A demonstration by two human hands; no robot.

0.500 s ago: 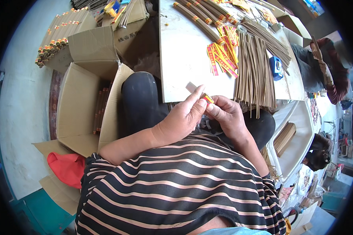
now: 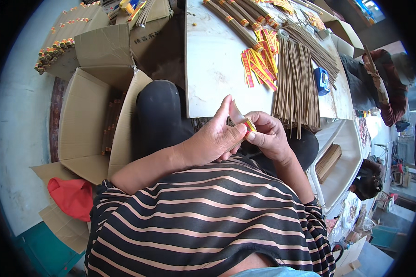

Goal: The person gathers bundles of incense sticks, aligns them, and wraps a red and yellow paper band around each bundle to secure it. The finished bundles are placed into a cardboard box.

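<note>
In front of my belly both hands hold a small bundle of brown incense sticks, mostly hidden by my fingers. A red and yellow paper band (image 2: 250, 125) wraps it, and a pale translucent strip (image 2: 236, 113) curls up from it. My left hand (image 2: 213, 141) is closed on the bundle's left side, thumb pressed against the band, index finger stretched upward along the strip. My right hand (image 2: 269, 134) pinches the banded end between thumb and fingers. On the table beyond lie loose red and yellow paper bands (image 2: 260, 69), and right of them a spread of loose incense sticks (image 2: 296, 85).
Banded incense bundles (image 2: 235, 27) lie at the back of the white table (image 2: 208, 87). A blue tape dispenser (image 2: 322, 81) stands right. An open cardboard box (image 2: 85, 124) with bundles is at my left. A white tub (image 2: 351, 161) holds sticks (image 2: 328, 162). Another person (image 2: 383, 87) sits at far right.
My left index finger has lifted off the bundle and points upward. The translucent strip, flatter before, now stands up and curls. The view has shifted slightly.
</note>
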